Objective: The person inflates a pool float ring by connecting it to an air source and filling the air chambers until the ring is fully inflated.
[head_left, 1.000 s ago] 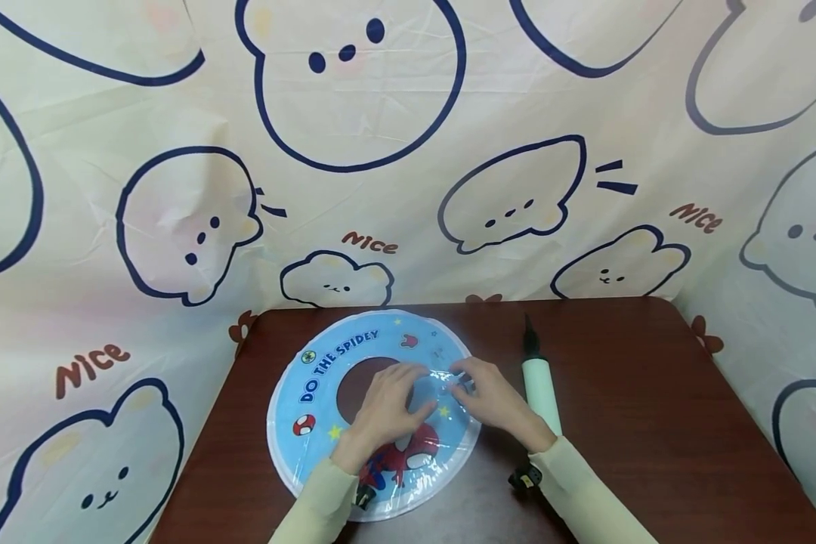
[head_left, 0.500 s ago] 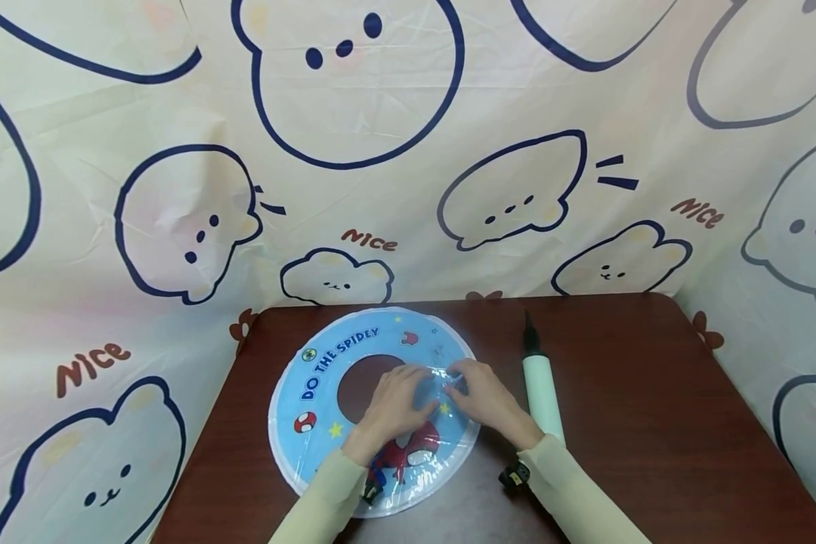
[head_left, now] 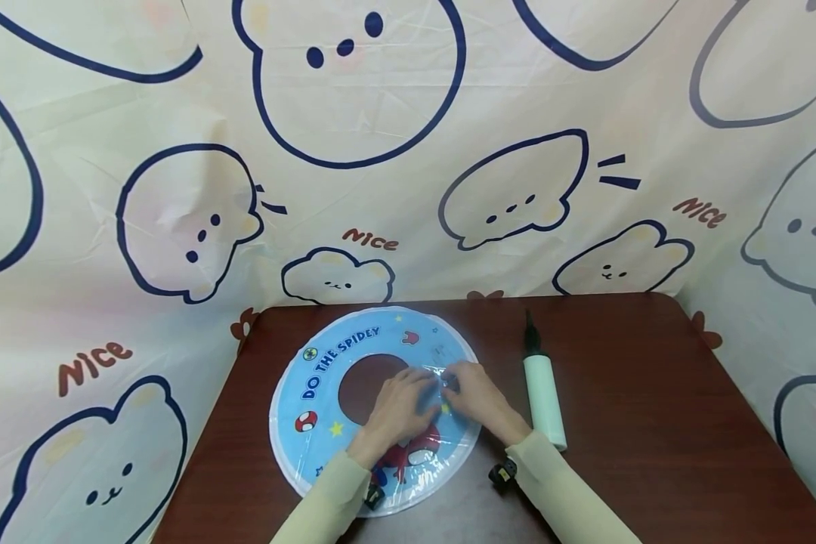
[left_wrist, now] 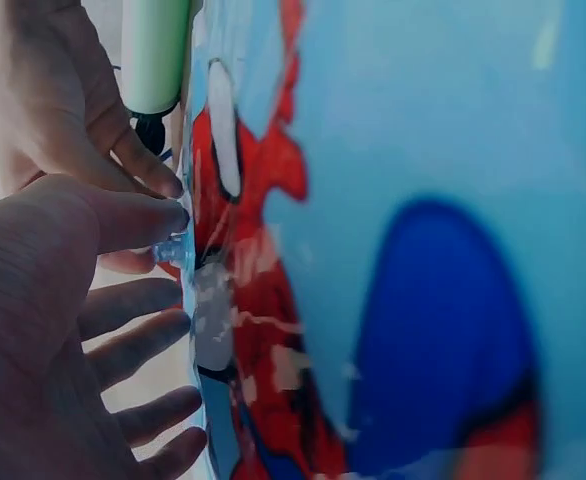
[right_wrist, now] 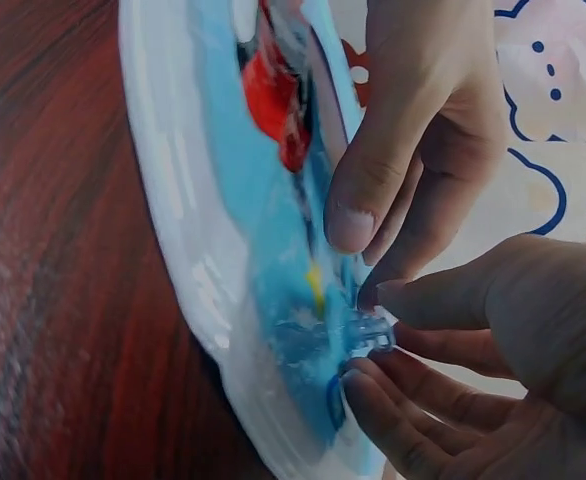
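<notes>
A blue inflatable swim ring (head_left: 340, 340), printed with "DO THE SPIDEY" and a red cartoon figure, lies flat on the table. A clear valve (right_wrist: 373, 333) stands up from its right side. My right hand (head_left: 474, 394) has its thumb and fingers curled about this valve, best seen in the right wrist view. Beside it, my left hand (head_left: 397, 408) rests over the ring's inner edge. In the left wrist view its fingers (left_wrist: 148, 340) are spread and fairly straight, the tips against the vinyl, and the thumb lies close to the valve.
A pale green hand pump (head_left: 542, 397) with a black nozzle lies right of the ring, close to my right forearm. The dark brown table (head_left: 653, 423) extends further right. Behind it hangs a cream cloth (head_left: 408, 204) with cartoon drawings.
Both hands have shifted slightly, the right one leftward, drawing closer together at the valve. The right sleeve has come away from the pump, whose lower end now shows. The ring stays in place.
</notes>
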Demonstrator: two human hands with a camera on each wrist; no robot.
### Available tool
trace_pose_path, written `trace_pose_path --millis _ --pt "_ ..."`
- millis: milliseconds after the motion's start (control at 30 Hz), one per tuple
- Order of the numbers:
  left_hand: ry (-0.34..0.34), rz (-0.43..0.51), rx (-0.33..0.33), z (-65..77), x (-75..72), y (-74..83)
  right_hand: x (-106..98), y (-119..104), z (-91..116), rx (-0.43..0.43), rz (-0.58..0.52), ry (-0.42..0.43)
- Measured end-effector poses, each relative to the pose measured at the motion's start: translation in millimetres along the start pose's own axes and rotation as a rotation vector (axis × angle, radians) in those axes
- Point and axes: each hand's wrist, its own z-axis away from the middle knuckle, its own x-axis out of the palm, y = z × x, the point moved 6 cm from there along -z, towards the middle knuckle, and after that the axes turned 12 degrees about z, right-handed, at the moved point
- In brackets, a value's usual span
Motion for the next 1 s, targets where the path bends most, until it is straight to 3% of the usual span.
trace_pose_path --millis 367,567,1000 --pt "-0.073 -0.031 -0.04 3.4 2.1 1.0 4.3 -0.5 -4.1 0.023 0.041 0.055" --pt "-0.08 -0.033 -0.054 3.3 2.0 1.8 5.3 0.7 -5.6 0.0 0.048 0.084" --pt "-0.084 -0.019 -0.066 3.0 2.0 0.3 6.9 5.6 -7.7 0.005 0.033 0.065"
